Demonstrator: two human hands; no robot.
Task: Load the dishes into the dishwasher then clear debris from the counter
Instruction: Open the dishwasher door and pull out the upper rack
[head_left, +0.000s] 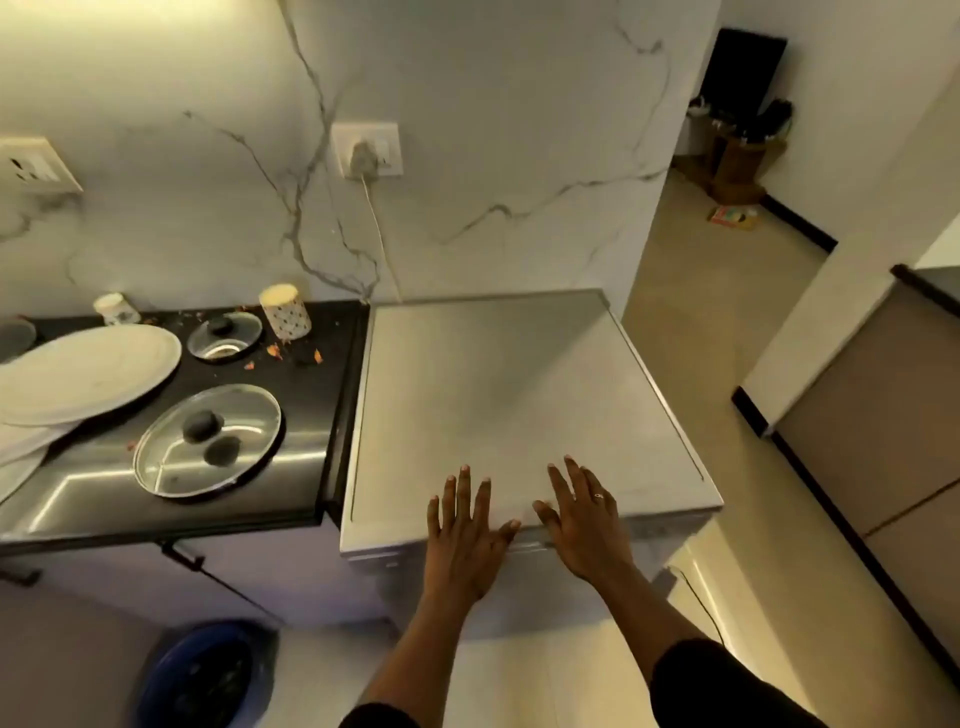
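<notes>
While both hands reach forward in the lower middle of the frame, the left hand (464, 532) and the right hand (586, 525) lie side by side over the front edge of the dishwasher (493, 395). Its flat grey top fills the centre of the picture. The fingers of each hand are straight and spread apart, and neither hand grips anything. The fingertips point toward the back wall and the thumbs angle toward each other, close but not touching. Whether the palms press on the top or only hover just above it cannot be told. A ring (599, 497) sits on one finger of the right hand.

The dishes are on the black counter (317, 400), which butts against the dishwasher's left side. White plates (88, 371) are stacked at the left edge of the frame. Just right of them lies a steel lid (244, 415) with a black knob. Behind it is a smaller glass lid (224, 335), and a patterned cup (284, 312) stands upright near the wall. A small white cup (117, 308) stands further left. Orange debris (274, 352) is scattered between the glass lid and the counter's right edge.

A wall socket (367, 150) with a plug in it is above the counter's right end. A blue bin (202, 675) stands on the floor at the lower left.
</notes>
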